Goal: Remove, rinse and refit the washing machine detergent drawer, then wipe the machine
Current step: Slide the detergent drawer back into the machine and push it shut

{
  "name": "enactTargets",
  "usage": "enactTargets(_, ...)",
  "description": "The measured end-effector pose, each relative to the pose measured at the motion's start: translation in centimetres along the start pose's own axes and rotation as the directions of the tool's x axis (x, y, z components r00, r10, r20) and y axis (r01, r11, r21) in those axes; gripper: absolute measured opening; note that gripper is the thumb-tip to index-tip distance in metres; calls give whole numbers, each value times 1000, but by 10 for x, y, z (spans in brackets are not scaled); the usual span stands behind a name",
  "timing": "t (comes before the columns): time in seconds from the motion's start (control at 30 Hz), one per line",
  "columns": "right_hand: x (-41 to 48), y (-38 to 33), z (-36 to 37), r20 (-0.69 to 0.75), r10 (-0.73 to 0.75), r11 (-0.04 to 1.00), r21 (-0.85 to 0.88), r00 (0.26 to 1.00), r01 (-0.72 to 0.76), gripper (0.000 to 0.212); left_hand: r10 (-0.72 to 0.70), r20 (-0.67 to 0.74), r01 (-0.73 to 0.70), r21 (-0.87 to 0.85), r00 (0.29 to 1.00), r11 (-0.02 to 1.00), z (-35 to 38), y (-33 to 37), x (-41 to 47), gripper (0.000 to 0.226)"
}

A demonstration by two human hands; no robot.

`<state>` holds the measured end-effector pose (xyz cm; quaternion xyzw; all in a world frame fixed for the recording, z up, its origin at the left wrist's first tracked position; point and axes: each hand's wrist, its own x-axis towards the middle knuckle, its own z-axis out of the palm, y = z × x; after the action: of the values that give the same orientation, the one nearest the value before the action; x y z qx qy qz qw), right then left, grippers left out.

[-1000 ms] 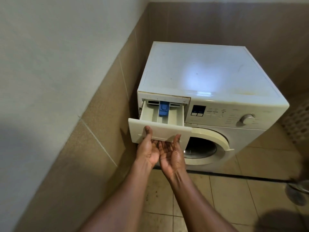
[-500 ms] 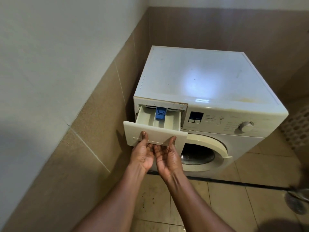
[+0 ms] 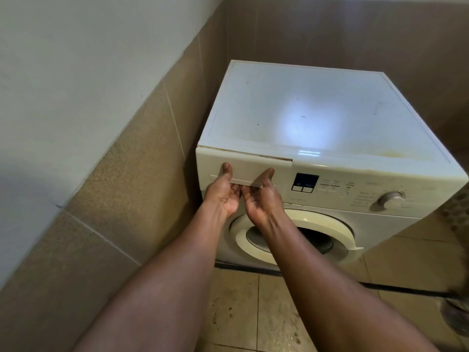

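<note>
The white washing machine point(image 3: 304, 110) stands in a tiled corner. Its cream detergent drawer point(image 3: 248, 168) sits flush in the top-left of the front panel. My left hand point(image 3: 223, 196) and my right hand point(image 3: 264, 201) are side by side, palms up, at the drawer's handle strip. Both thumbs press on the drawer front. The fingers of both hands curl at the lower edge of the handle, and their tips are partly hidden.
The control panel has a dark display point(image 3: 304, 181) and a round dial point(image 3: 390, 198) to the right of the drawer. Below is the round door point(image 3: 317, 224). A tiled wall point(image 3: 127, 174) runs close on the left. A metal object point(image 3: 456, 316) lies on the floor at right.
The drawer stood pulled out with its blue insert showing; both hands have pushed it in until it is flush with the panel. The camera has moved closer.
</note>
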<state>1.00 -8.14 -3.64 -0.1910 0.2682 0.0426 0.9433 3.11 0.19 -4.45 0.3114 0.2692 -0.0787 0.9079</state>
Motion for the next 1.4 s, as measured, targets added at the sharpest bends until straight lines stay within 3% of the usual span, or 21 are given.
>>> enactTargets(0.1,1,-1,4,8,1,1000,-15,1000,-1,46,4,13,-4,10,1000,1000,1,2,5,44)
enactTargets(0.27,-8,2,-6,7,11,1000,-23,1000,-11,56,20,37,-21,26,999,999,-8,-1,-3,48)
enactTargets(0.87,-131,45,-61,-47,10,998,-57,999,-13,51,-16,-46,18,59,999,998,-83,-23,-120,50)
enactTargets(1.17,-118,29,-53,-54,18,995,-96,998,-23,49,-23,-39,24,29,999,999,-65,-23,-115,41)
enactTargets(1.4,-61,9,-24,-20,49,996,-68,999,-50,51,-24,-21,25,73,1000,997,-27,-1,-63,45)
